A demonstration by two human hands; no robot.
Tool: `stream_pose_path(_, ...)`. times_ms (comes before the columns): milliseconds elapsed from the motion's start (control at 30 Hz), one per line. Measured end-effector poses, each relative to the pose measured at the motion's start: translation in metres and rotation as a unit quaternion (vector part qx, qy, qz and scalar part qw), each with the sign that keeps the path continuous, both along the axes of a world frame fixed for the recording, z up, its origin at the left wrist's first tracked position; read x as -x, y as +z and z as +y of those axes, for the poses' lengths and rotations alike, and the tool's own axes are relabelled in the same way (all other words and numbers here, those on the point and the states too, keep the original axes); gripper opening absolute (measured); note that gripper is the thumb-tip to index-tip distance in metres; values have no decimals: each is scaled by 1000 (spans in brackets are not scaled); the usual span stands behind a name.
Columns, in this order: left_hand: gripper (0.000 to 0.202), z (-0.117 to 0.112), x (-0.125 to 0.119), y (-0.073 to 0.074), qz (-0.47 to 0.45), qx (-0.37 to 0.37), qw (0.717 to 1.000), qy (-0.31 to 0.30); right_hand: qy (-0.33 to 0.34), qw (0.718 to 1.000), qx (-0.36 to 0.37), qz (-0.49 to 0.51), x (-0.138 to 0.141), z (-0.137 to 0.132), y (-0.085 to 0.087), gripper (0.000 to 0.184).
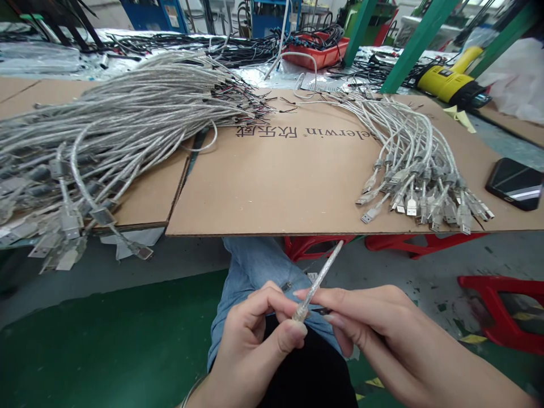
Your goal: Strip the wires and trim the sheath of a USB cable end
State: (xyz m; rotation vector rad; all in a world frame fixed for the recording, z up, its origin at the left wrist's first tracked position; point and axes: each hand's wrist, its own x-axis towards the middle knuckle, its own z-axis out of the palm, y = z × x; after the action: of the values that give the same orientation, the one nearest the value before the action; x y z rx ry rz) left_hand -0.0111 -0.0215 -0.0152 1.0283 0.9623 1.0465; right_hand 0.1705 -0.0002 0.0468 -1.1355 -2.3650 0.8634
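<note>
Over my lap, my left hand (pixel 267 328) pinches a clear-jacketed silver cable (pixel 325 272) between thumb and forefinger, at a translucent fitting near its lower end. The cable slants up and away toward the table edge. My right hand (pixel 374 323) comes in from the right, its forefinger tip against or just behind the cable. A small dark piece (pixel 322 310) shows between the right thumb and forefinger; its kind is hidden. Beyond, on the cardboard (pixel 263 192), lies a bundle of similar USB cables (pixel 420 153) at the right. A larger cable pile (pixel 140 119) covers the left.
A black phone (pixel 515 182) rests near the right edge. Farther back are a yellow heat gun (pixel 450 85), green metal posts (pixel 416 48) and a red bin (pixel 317 54) of dark cables. Red stools (pixel 501 311) stand below the table.
</note>
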Motion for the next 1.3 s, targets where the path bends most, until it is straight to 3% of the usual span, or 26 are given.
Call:
stream_pose_path(333,19,0,0,-3,9,0,1000,-2,-1,1000,2,5,1,-3,-3,25)
stream_pose_path(600,17,3,-1,-6,85,-40,995,34,32,989,141,16,-13,1,-3,25)
stream_pose_path(700,16,5,-3,-5,81,-21,996,41,-29,992,109,58,-11,-3,-9,27)
stream_pose_path(833,21,4,-5,-1,1,52,999,1,-147,973,17,179,3,-8,-26,14)
stream_pose_path(967,28,2,-6,2,-53,87,995,-22,-173,950,-43,257,17,-10,-36,14)
stream_pose_path(1133,25,2,-7,4,-43,87,995,-11,-163,941,-8,295,19,-11,-36,16)
stream_pose_path(1300,19,0,-7,3,6,47,999,21,-179,940,82,279,9,-11,-34,11)
